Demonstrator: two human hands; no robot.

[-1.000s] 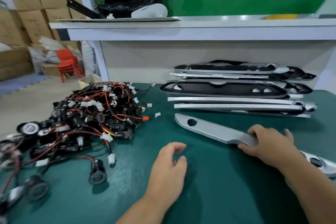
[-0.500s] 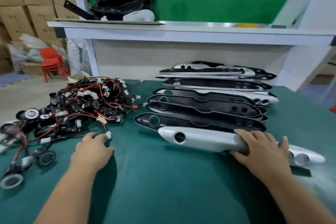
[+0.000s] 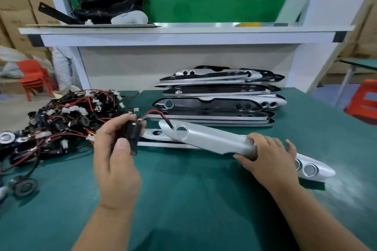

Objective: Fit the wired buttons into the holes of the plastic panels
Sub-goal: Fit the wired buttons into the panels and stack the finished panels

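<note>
Your left hand [image 3: 116,159] has its thumb and fingers closed around one black button [image 3: 132,138] and holds it up clear of the counter [image 3: 183,206], just left of the silver panel [image 3: 214,139]. The button's red and black lead [image 3: 158,113] arches over from your fingers, and its tip sits at the rim of the single round hole [image 3: 181,131] near the panel's left end. That reads as the wire going through first so the body can follow it in. Your right hand [image 3: 267,158] is wrapped over the panel's middle, fingers curled round its far edge, with the hole end tipped up off the counter and turned towards the button. That angle gives the lead a free path behind the plastic, and the grip near the centre steadies the long piece while you push. The pair of smaller holes [image 3: 306,168] at the right end shows nothing fitted, so this panel looks barely started. The pile of wired buttons [image 3: 61,124] lies close by your left hand for quick picking, and the stack of panels [image 3: 220,98] waits just behind the one you hold.
</note>
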